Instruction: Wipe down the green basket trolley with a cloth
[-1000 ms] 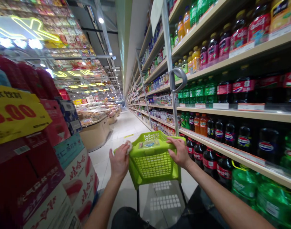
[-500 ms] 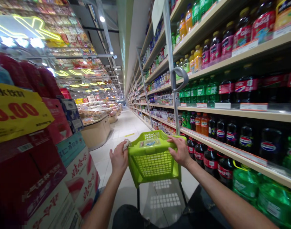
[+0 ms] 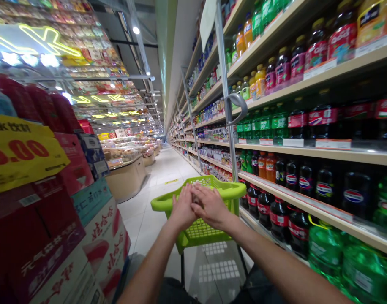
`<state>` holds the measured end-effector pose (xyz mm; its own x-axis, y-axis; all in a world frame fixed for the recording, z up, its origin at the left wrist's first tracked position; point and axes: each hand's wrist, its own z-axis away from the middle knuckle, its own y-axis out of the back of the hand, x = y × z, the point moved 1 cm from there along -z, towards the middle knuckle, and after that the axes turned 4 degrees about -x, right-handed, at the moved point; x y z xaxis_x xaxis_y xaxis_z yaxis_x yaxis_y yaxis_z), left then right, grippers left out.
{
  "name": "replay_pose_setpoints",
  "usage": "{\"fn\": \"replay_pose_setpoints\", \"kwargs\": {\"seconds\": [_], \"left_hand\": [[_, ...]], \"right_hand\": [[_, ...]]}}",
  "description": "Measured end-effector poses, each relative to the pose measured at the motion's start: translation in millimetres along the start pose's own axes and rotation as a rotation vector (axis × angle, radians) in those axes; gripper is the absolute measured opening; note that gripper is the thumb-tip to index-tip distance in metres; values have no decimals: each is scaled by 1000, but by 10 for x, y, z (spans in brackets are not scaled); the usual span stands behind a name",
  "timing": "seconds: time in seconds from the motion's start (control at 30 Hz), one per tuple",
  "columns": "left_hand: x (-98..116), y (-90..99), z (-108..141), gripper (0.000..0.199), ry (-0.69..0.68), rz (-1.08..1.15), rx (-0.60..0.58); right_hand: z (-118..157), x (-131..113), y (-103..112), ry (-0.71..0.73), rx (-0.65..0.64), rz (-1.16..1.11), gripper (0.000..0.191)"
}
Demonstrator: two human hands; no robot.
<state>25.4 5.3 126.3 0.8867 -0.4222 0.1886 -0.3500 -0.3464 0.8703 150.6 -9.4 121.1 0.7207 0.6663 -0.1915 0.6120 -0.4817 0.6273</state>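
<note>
Head view: both hands together over the near side of a lime-green shopping cart (image 3: 234, 191), roughly centered on its handlebar (image 3: 161, 204). Left hand (image 3: 183, 205) and right hand (image 3: 209, 205) meet with fingers bunched and overlapping, backs up, right thumb tucked toward the left hand. Neither is wrapped around the bar; both outer ends of it are bare. Palms hidden, so can't tell if anything's held between them or if they rest on the bar.

Cart sits straight ahead of the person, basket beneath and beyond the hands, mesh visible below the wrists. Its grid shadow falls on the tile floor (image 3: 141, 211).

Right of cart: drink shelving (image 3: 367, 154). Pepsi bottles (image 3: 324, 187) on a lower shelf, red-labelled cola bottles (image 3: 279, 217) below those, big green bottles (image 3: 326, 242) nearest the person. Grey loop handle (image 3: 241, 110) on the shelf upright, above the cart.

Left: stacked drink cartons (image 3: 101, 234) with a yellow price sign (image 3: 25, 152), well apart from the hands. Rounded display counter (image 3: 126, 179) farther up the aisle.
</note>
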Motion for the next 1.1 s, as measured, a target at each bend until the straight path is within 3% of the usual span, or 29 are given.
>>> {"fn": "replay_pose_setpoints", "kwargs": {"seconds": [0.13, 0.23, 0.37, 0.5, 0.57, 0.67, 0.77, 0.87, 0.93, 1.03, 1.1], "left_hand": [[-375, 176, 80, 70, 64, -155, -121], [-470, 219, 117, 68, 68, -194, -116], [-513, 225, 186, 65, 65, -181, -66], [-516, 191, 259, 63, 82, -169, 22], [-488, 153, 278, 60, 93, -175, 66], [-428, 96, 283, 57, 101, -202, 119], [-396, 69, 280, 55, 101, -235, 149], [-405, 70, 278, 55, 107, -246, 158], [-418, 69, 278, 55, 104, -242, 161], [-423, 53, 279, 56, 96, -230, 174], [-416, 39, 277, 57, 103, -222, 186]], "right_hand": [[-233, -237, -176, -34, -122, 119, 34], [-272, -186, -195, 39, -151, 100, 20], [22, 306, 61, 39, -31, 17, 23], [328, 933, 448, -160, 136, 32, 21], [368, 1036, 531, -232, 191, 50, 21], [331, 822, 427, -190, 211, 21, 20], [262, 451, 213, 22, 130, -33, 23], [245, 385, 146, 111, 102, -36, 29], [278, 565, 214, 36, 150, -19, 30], [344, 913, 363, -195, 260, -45, 27], [367, 1004, 404, -287, 310, -77, 26]]}}
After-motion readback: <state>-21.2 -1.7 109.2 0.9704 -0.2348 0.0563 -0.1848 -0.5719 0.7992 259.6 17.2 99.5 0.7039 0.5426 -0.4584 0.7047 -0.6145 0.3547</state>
